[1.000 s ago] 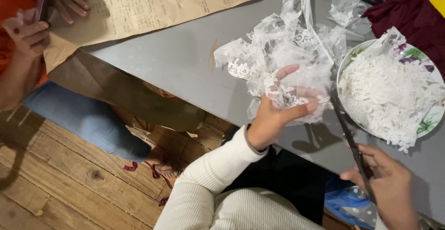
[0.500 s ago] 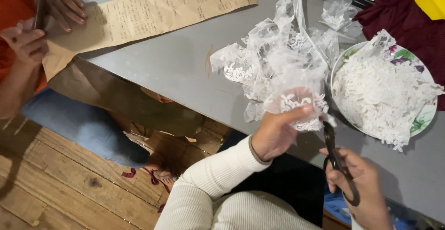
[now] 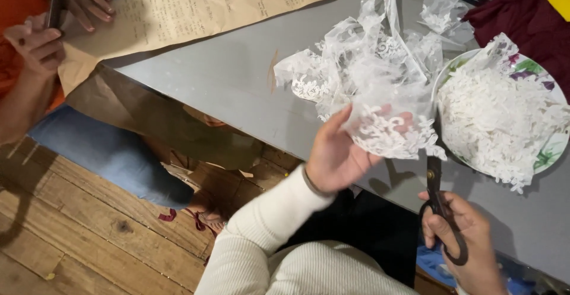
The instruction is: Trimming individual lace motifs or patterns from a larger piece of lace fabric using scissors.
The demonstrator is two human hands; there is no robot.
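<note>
The left hand [image 3: 338, 152] is raised over the edge of the grey table [image 3: 225, 81], its fingers pinched on the lower edge of a piece of white lace [image 3: 368, 75], which hangs from the grip and spreads back onto the table in a crumpled heap. The right hand [image 3: 469, 241] is lower, near the bottom of the view, with its fingers closed through the handle loops of a pair of black scissors [image 3: 436, 194]; the blades point up toward the lace, and their tips are hidden behind the held edge, so it cannot be told whether they are parted. Just right of the lace stands a flowered plate [image 3: 549, 152] piled with small white lace cuttings [image 3: 493, 122]. Farther back lie a dark red cloth [image 3: 522, 16] and a long sheet of brown paper [image 3: 196, 10] with handwriting. At the far left another person's hands [image 3: 59, 21] rest by the paper, one holding a dark slim object. Below the table is a wooden floor [image 3: 71, 235].
</note>
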